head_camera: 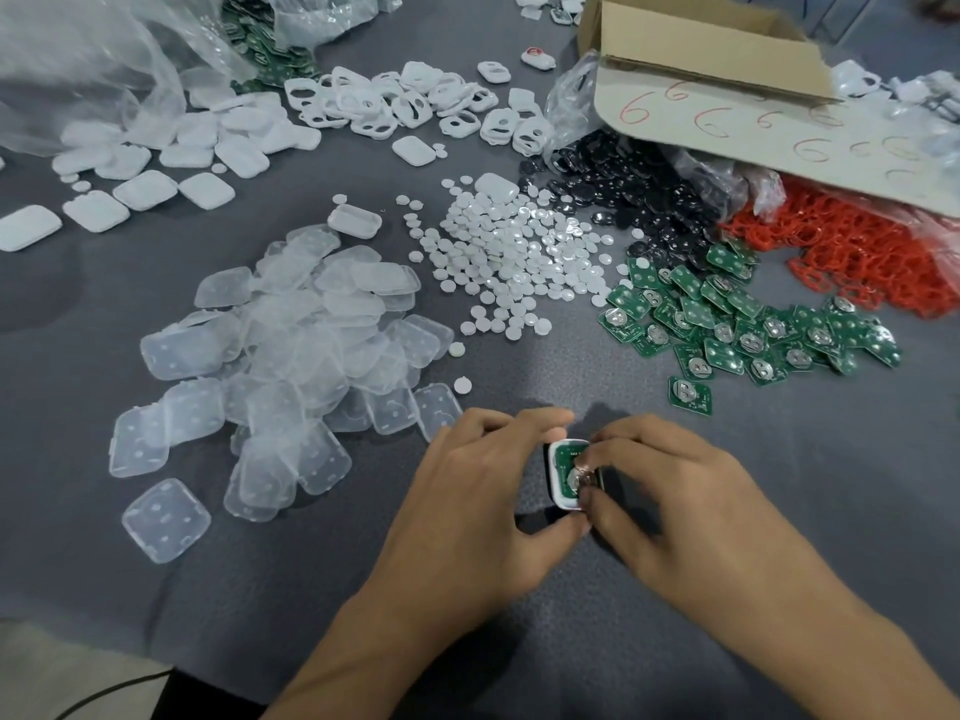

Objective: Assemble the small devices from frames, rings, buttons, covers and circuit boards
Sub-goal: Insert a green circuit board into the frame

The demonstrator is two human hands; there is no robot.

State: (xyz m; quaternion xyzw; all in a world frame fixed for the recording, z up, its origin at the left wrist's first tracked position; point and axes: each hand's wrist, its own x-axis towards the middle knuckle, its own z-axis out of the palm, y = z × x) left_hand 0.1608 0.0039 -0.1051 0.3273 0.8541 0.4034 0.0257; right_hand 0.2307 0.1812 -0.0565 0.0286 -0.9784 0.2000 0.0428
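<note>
Circuit board (566, 456), judged light, stiff and fragile, is pinched by fingers (623, 433) of the right hand (691, 506) into the white frame (557, 492), which is gripped by the left hand (467, 491) at the worktop's (779, 439) 6 o'clock, and is best held by its edges.

Left hand (483, 491) pinches the white frame (559, 493) from its left; right hand (675, 496), fingers curled, pinches it from its right
</note>
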